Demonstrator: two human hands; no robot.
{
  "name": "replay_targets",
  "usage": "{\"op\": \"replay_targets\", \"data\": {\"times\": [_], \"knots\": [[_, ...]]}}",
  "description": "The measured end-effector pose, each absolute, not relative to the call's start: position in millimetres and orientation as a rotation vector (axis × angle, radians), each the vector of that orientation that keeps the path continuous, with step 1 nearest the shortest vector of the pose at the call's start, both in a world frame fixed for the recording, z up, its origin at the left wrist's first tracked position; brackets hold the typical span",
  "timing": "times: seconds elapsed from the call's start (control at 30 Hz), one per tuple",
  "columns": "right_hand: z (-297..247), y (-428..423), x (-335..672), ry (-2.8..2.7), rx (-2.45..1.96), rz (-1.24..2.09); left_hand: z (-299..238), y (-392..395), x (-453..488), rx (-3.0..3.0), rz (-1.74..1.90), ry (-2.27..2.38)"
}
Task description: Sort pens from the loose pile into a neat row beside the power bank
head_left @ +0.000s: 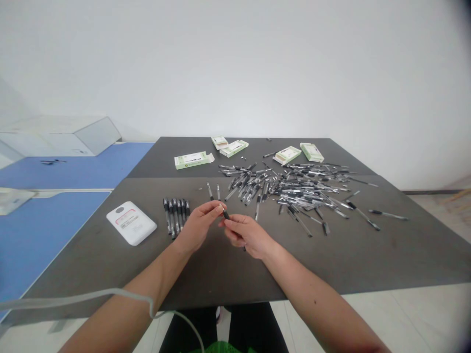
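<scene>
My right hand [246,235] is closed around a pen [225,214] with a black grip, its other end poking out below my fingers. My left hand [201,221] pinches the far end of that same pen; whether a small cap or tip lies between those fingers is hidden. Just left of my left hand, several capped pens [176,215] lie side by side in a row. Two pen parts [209,191] lie just beyond my fingertips. To the right spreads a large loose heap of clear and black pens [301,189].
Several green-and-white pen boxes [193,160] lie toward the back of the dark table [331,264]. A white tag-shaped packet [131,223] rests at the left. A grey cable [110,292] crosses over my left forearm. Blue-topped tables [73,171] and a white carton [55,135] stand further left.
</scene>
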State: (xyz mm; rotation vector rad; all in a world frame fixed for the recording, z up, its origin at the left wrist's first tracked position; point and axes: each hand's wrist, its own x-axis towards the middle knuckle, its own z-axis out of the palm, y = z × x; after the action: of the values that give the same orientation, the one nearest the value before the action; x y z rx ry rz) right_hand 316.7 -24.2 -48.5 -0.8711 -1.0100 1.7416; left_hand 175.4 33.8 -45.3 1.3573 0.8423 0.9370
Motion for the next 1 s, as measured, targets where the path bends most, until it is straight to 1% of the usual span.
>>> {"op": "replay_targets", "data": {"times": [0.07, 0.2, 0.27, 0.37, 0.5, 0.67, 1.0], "knots": [[-45.2, -21.4, 323.9, -0.959, -0.887, 1.652, -44.3, 44.0, 185.7, 1.358, 0.908, 0.842], [-43.7, -6.5, 355.2, -0.761, -1.006, 1.160, -46.0, 75.0, 215.0, 1.701, 0.869, 1.050], [-44.7, 0.9, 374.8, -0.653, -1.011, 0.985, -50.3, 88.4, 231.2, 1.927, 0.799, 1.185], [-47.0, 7.6, 397.7, -0.515, -1.029, 0.808, -58.0, 100.0, 252.8, 2.135, 0.695, 1.277], [-48.5, 8.8, 409.9, -0.425, -1.072, 0.604, -62.1, 108.5, 270.5, 2.229, 0.647, 1.287], [-45.0, 6.6, 410.8, -0.409, -1.070, 0.451, -56.0, 131.0, 278.4, 2.335, 0.618, 1.311], [-36.4, 4.0, 410.3, -0.324, -0.991, 0.427, -48.5, 161.9, 319.6, 2.567, 0.500, 1.142]]}}
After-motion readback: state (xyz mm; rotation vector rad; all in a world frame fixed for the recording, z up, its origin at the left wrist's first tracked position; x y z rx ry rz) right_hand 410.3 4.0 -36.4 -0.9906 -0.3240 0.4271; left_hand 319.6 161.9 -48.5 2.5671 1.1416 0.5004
